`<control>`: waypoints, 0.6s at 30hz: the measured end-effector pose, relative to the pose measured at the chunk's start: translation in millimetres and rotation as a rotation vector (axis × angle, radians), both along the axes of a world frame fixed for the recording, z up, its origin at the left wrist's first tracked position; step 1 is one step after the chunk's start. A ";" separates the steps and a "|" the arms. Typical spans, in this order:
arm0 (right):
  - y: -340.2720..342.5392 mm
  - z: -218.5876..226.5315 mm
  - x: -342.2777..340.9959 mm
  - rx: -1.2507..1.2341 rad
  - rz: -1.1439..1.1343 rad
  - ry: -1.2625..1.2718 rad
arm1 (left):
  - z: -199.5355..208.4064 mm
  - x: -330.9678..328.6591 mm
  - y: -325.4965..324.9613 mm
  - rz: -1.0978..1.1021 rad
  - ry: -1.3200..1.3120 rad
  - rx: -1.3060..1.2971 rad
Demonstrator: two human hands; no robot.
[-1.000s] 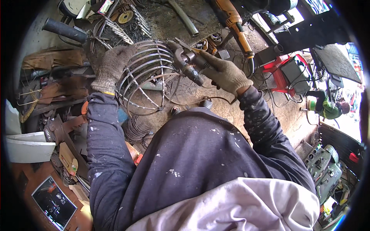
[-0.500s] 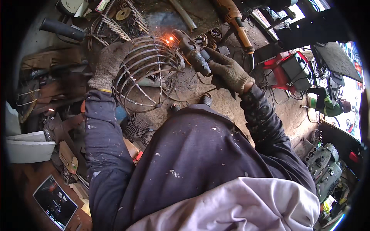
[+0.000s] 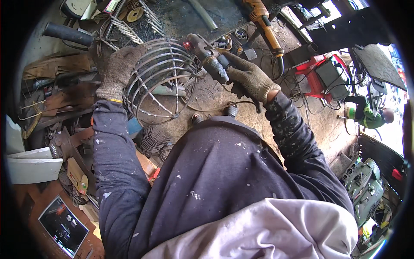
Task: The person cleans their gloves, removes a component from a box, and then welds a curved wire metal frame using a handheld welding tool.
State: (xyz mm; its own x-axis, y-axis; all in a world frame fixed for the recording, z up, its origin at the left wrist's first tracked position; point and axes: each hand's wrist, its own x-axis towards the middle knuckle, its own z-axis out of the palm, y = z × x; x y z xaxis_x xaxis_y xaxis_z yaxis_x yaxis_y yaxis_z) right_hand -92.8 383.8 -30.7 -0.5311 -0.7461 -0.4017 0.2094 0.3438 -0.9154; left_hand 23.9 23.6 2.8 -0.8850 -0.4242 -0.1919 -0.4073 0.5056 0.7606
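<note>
Up and left of the round cage of curved grey metal rods (image 3: 174, 64) is a black cylinder (image 3: 67, 33). At the cage's upper left rim, the left hand (image 3: 117, 71), in a grey-brown knitted glove, curls closed around the rods. The cage sits between both hands, its hoops already joined by cross ribs; a small spot (image 3: 186, 44) glows red at its upper right edge, and whether other joints remain undone cannot be told. Just right of the cage, the gloved right hand (image 3: 251, 77) grips a dark clamp-headed metal tool (image 3: 215, 69).
</note>
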 end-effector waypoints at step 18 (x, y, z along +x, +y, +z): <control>-4.9 10.0 0.2 0.010 -0.035 -0.102 | 1.5 -1.6 0.6 0.008 -0.066 -0.021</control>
State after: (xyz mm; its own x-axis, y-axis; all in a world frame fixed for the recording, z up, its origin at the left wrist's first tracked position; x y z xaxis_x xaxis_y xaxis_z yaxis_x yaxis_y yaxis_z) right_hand -92.6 378.8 -20.8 -0.5122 -0.7236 -0.4626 0.3136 0.3438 -0.8851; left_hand 22.3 24.2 4.3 -0.8672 -0.4361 -0.2405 -0.4603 0.5174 0.7214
